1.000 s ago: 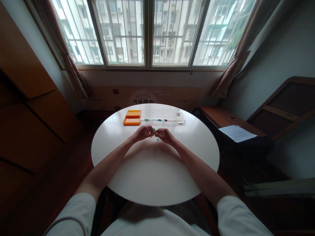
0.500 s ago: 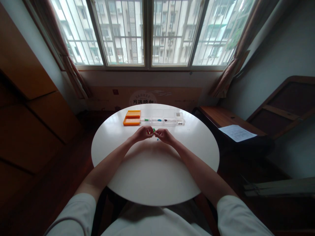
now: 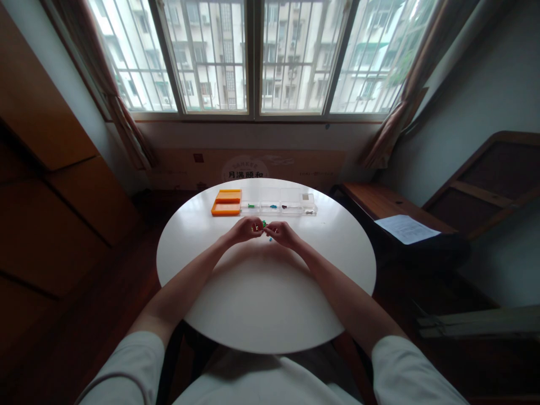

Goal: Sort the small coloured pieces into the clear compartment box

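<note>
Over the white round table point(image 3: 261, 304), the fingertips of my left hand point(image 3: 244, 228) and my right hand point(image 3: 282, 233) meet in a pinch. Whatever lies between them is too small and too covered to name. A small green piece point(image 3: 264, 224) shows right at the fingertips; I cannot tell whether it is held or lies behind them. Tiny yellowish bits appear under my left fingers. Just below my right fingertips, a small blue piece point(image 3: 270, 239) rests on the table.
Beyond my hands stand an open orange case point(image 3: 226, 212) and a row of clear lidded boxes point(image 3: 295, 212). They hold a green piece point(image 3: 251, 206), a blue piece point(image 3: 273, 206), a dark piece point(image 3: 284, 206) and whitish bits. At right, paper point(image 3: 407, 229) lies near a wooden bench.
</note>
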The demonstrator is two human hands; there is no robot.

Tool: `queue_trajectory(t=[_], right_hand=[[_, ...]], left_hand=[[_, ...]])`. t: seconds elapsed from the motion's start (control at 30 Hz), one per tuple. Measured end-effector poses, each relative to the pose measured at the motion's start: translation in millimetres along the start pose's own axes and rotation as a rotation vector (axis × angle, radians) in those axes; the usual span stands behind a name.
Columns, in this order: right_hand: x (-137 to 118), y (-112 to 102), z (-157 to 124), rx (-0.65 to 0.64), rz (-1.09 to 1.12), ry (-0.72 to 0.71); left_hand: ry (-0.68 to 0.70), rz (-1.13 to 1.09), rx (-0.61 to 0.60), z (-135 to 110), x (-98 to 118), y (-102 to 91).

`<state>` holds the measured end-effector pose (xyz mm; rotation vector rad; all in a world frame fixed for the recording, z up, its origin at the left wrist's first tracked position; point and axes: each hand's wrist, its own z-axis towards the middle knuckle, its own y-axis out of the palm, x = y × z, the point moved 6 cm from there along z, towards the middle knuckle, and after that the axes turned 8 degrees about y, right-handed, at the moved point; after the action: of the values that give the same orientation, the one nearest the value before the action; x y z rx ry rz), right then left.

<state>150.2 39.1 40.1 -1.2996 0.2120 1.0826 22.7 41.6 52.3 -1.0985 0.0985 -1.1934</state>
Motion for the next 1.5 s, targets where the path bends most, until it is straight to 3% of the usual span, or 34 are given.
queue_trajectory(t=[0.7, 1.03, 1.5], right_hand=[[1, 0, 0, -0.009, 0.060, 0.019], [9, -3, 6, 0.028, 0.288, 0.100], [12, -1, 6, 0.017, 0.319, 0.106]], left_hand=[[0.065, 0.047, -0.038, 1, 6, -0.1], [0.072, 0.146, 0.053, 2, 15, -11.3], [0.091, 0.158, 0.058, 2, 15, -11.4]])
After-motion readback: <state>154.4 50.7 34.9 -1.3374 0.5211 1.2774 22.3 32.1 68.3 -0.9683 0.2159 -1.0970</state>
